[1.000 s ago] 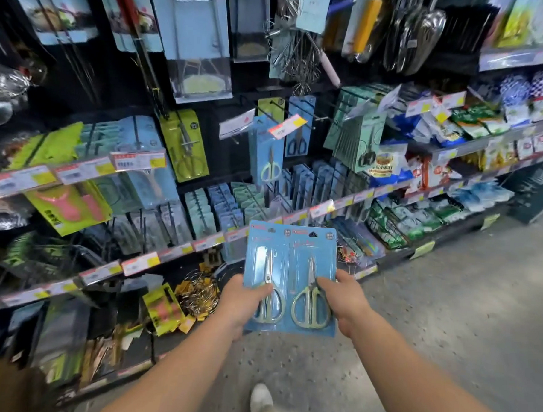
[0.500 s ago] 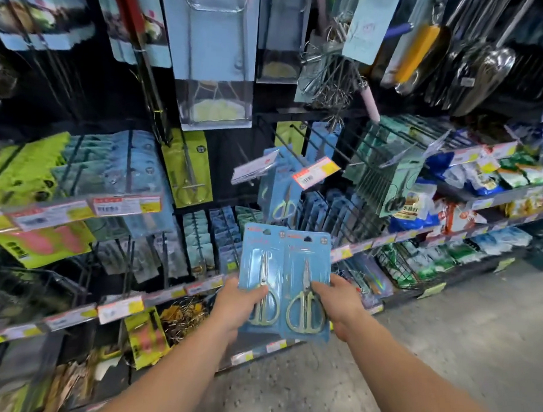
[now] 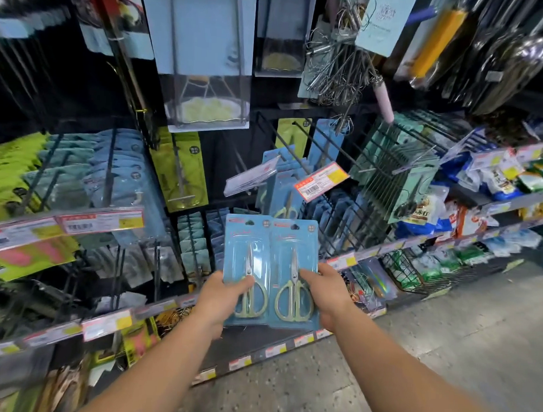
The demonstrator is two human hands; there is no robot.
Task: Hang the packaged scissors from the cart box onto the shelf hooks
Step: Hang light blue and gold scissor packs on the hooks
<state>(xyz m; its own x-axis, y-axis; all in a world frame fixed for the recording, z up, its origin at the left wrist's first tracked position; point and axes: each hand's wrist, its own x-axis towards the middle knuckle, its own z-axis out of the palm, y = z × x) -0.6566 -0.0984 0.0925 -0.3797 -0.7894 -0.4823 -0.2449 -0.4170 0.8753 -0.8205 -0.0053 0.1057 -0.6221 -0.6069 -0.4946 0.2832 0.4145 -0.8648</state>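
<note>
We are partway through: two packaged scissors are out of the cart box and in our hands, but neither is on a hook yet. Our left hand (image 3: 221, 297) grips the left pack (image 3: 245, 267) at its lower edge, thumb curled across the front over the scissor handles, and our right hand (image 3: 325, 294) holds the right pack (image 3: 294, 270) the same way, thumb laid on the blister. The two blue cards sit side by side, edges touching or slightly overlapping, upright in front of the shelf's lower rail (image 3: 367, 252). Just above and behind them hang matching blue scissor packs (image 3: 284, 194) on a hook with an orange price tag (image 3: 321, 180) at its tip, which we judge to be the likely target. What is left is to raise each card, line its hang hole up with a hook tip, and slide it on. The cart box is out of view, so we cannot tell how many packs remain. Our fingers behind the cards are hidden, the left side of the shelf is blurred, and we cannot make out which neighbouring hooks (image 3: 310, 139) have free room.
</note>
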